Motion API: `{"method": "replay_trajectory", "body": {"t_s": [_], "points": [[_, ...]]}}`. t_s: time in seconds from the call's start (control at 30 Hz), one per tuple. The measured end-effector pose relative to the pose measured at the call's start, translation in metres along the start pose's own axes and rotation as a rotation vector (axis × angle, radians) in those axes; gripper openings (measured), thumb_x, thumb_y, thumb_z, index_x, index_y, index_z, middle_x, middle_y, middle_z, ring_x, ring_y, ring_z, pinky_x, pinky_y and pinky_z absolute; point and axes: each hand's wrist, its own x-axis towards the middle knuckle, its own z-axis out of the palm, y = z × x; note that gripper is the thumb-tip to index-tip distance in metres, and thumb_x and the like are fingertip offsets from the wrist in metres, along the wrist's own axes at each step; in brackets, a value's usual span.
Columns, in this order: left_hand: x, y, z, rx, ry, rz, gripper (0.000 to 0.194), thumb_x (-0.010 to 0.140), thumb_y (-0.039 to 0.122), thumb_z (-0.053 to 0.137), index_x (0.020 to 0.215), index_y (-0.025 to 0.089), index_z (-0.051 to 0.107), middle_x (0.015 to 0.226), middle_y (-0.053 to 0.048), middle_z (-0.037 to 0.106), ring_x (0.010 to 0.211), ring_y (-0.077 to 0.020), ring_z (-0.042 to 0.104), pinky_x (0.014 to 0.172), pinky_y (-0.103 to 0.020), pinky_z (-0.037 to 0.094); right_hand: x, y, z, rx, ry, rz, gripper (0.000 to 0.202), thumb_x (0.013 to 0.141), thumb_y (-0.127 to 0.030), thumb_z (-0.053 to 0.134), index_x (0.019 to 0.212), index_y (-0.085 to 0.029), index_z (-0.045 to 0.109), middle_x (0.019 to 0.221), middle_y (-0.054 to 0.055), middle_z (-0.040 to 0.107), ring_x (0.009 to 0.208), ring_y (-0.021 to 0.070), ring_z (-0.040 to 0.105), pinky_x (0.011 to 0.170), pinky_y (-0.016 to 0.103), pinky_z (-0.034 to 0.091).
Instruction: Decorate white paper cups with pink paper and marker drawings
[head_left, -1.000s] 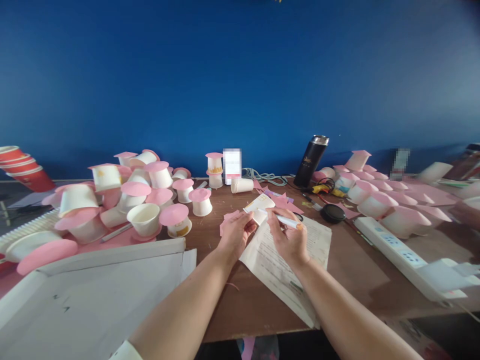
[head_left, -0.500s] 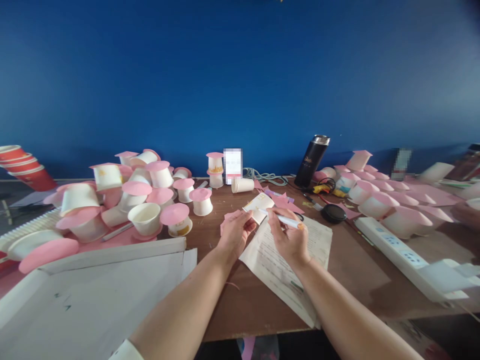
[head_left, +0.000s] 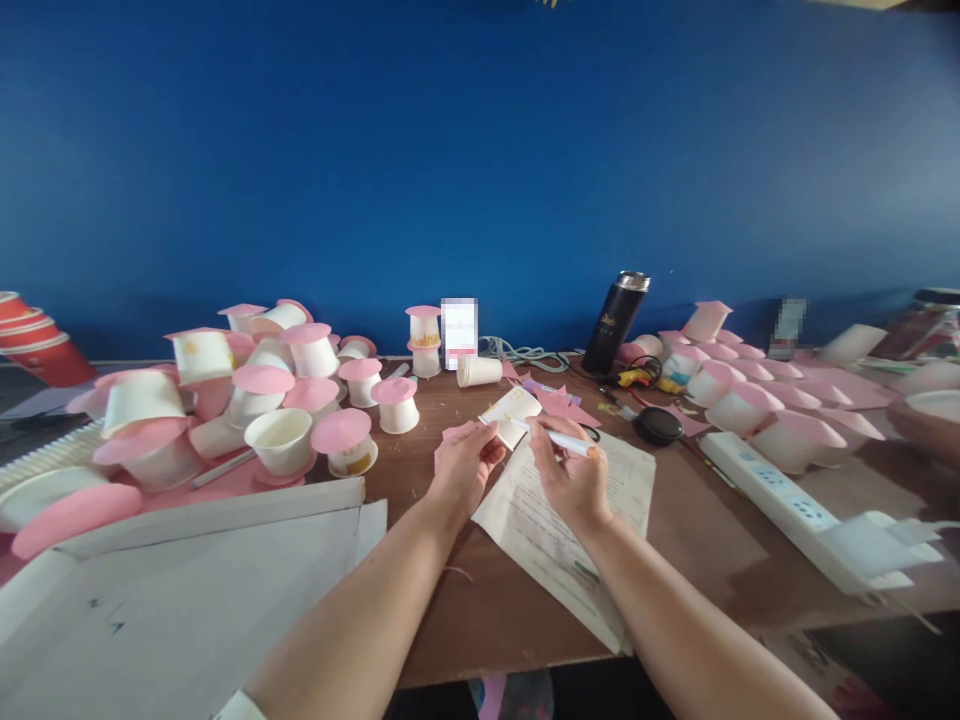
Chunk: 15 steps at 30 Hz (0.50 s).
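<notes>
1. My left hand (head_left: 463,468) is clamped on a white paper cup (head_left: 512,408), the fingers pinching its near end.
2. The cup lies tilted between my two hands, over the top of the printed sheet (head_left: 551,560); thin yellow lines on its side make a small window-like figure, not letters.
3. My right hand (head_left: 574,485) is closed around a white marker (head_left: 568,441) with an orange end, its tip at the cup; I cannot tell whether it touches.
4. The sheet on the table (head_left: 690,560) carries rows of dark print, too small and blurred for me to read.
5. The black bottle (head_left: 615,322) by the wall has a small gold emblem with a tiny line beneath, which I cannot make out.
6. A few dark pen strokes mark the white box (head_left: 195,600) at my left; they spell nothing I can read.
7. Beyond it sit white cups with pink discs (head_left: 311,350); the stacked pair near the blurred-out screen (head_left: 460,335) bears yellow scalloped lines.
8. The power strip (head_left: 780,505) at my right shows blue socket panels.
</notes>
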Motion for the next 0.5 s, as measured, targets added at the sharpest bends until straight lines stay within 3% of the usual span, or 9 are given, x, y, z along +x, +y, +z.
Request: {"method": "replay_trajectory", "body": {"t_s": [0.5], "points": [[0.0004,0.0000,0.0004,0.010,0.019,-0.010,0.035,0.052,0.025,0.090,0.063,0.015,0.058,0.065,0.001,0.059,0.064,-0.0090,0.055,0.065,-0.024,0.046,0.0006,-0.0002,0.0002,-0.001,-0.001,-0.004,0.015,0.096,-0.026,0.056,0.095,-0.021,0.071,0.087,0.004,0.074,0.075,0.0162,0.069,0.071,0.028,0.055]]}}
